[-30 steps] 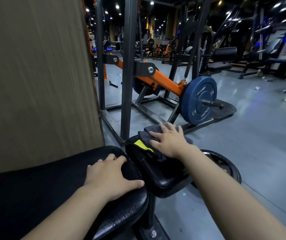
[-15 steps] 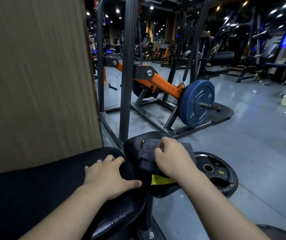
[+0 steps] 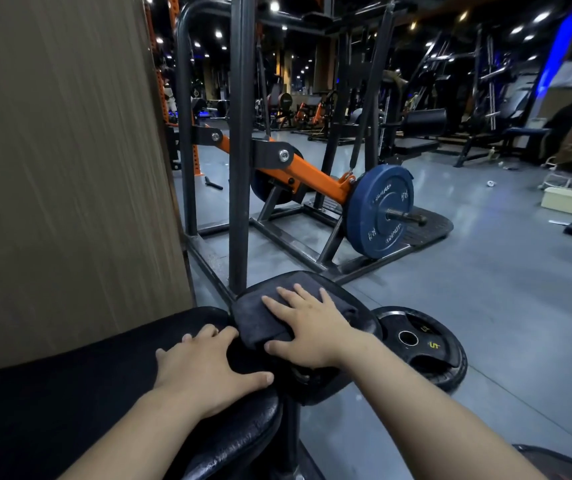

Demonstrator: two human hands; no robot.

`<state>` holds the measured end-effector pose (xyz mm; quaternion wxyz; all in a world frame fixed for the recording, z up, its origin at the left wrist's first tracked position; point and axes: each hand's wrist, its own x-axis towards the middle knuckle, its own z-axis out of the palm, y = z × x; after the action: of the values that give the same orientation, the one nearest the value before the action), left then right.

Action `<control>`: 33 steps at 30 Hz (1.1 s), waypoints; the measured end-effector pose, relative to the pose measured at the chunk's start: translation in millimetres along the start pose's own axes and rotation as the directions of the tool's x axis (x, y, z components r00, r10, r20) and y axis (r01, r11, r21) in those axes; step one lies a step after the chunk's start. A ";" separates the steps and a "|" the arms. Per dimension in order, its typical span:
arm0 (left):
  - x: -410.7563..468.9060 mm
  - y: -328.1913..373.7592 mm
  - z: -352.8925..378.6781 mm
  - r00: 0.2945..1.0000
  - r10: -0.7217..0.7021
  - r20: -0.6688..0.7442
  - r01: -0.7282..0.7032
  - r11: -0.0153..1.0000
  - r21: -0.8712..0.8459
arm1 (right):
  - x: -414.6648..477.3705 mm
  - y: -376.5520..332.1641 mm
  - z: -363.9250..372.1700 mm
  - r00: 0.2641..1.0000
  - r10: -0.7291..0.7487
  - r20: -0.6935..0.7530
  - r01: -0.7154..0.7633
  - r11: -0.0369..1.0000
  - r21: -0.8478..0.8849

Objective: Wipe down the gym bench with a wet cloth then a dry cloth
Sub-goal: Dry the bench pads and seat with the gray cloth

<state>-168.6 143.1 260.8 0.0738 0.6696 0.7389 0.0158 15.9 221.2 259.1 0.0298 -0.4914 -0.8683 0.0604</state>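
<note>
A black padded gym bench (image 3: 70, 403) fills the lower left, and a smaller black pad (image 3: 357, 306) of the bench sits just beyond its end. A dark grey cloth (image 3: 260, 317) lies flat on that small pad. My right hand (image 3: 308, 327) presses flat on the cloth, fingers spread and pointing away from me. On the end of the long bench pad rests my left hand (image 3: 208, 368), palm down, thumb stretched toward the gap between the pads. It holds nothing.
A brown panel (image 3: 63, 168) rises at the left. A dark steel rack post (image 3: 241, 150) stands right behind the small pad, with an orange lever arm and a blue weight plate (image 3: 379, 213). A black weight plate (image 3: 423, 344) lies on the grey floor at the right.
My right hand has opened flat and slid the cloth back toward the far left of the small pad, after bunching it near the front edge. The yellow patch is now hidden. The left hand stayed put.
</note>
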 end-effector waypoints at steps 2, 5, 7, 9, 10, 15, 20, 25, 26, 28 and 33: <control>-1.9 0.2 -1.0 1.000 0.000 0.001 0.000 1.000 0.004 | 10.8 6.2 -8.2 0.995 -0.096 0.017 0.094 0.991 0.099; -2.7 0.5 -1.8 1.000 -0.004 0.015 0.004 1.000 0.001 | 28.6 7.5 -16.9 0.990 -0.101 0.096 0.074 0.965 0.252; -2.9 0.5 -1.9 1.000 -0.009 0.028 0.009 1.000 -0.003 | 39.0 3.8 -17.5 0.994 -0.056 0.092 0.022 0.941 0.338; -2.7 -0.5 -0.8 1.000 -0.013 0.026 0.013 1.000 -0.007 | 47.8 -2.8 -17.6 0.999 0.005 0.046 -0.024 0.908 0.419; -2.5 -0.7 -0.4 1.000 -0.014 0.021 0.014 1.000 -0.009 | 51.3 -7.2 -18.1 0.998 0.048 0.028 -0.056 0.888 0.457; -2.0 2.7 -2.5 0.999 -0.027 0.017 0.027 1.000 0.000 | 64.1 -36.1 -1.4 0.968 0.213 -0.131 -0.159 0.927 0.339; -2.5 3.6 -3.8 1.000 -0.020 0.023 0.020 1.000 -0.012 | 73.2 -62.1 14.1 0.900 0.409 -0.151 -0.419 0.907 -0.042; -1.8 1.3 -0.7 1.000 -0.012 0.010 0.012 0.999 -0.037 | 80.8 -66.7 8.7 0.905 0.423 -0.055 -0.426 0.902 -0.071; -1.7 1.1 -0.4 1.000 -0.009 0.003 0.009 0.999 -0.045 | 82.8 -63.5 8.3 0.914 0.404 -0.046 -0.406 0.912 -0.054; -2.0 1.4 0.1 1.000 -0.003 -0.007 0.003 0.999 -0.053 | 86.3 -53.5 6.7 0.943 0.330 -0.037 -0.331 0.943 -0.023; -3.6 1.1 -0.3 1.000 0.001 -0.013 -0.002 0.998 -0.061 | 100.3 -24.6 -2.9 0.992 0.126 0.006 -0.126 0.990 0.070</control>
<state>-167.3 139.7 261.6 0.0895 0.6674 0.7381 0.0425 -56.4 294.8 264.5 0.0425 -0.5439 -0.8329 0.0929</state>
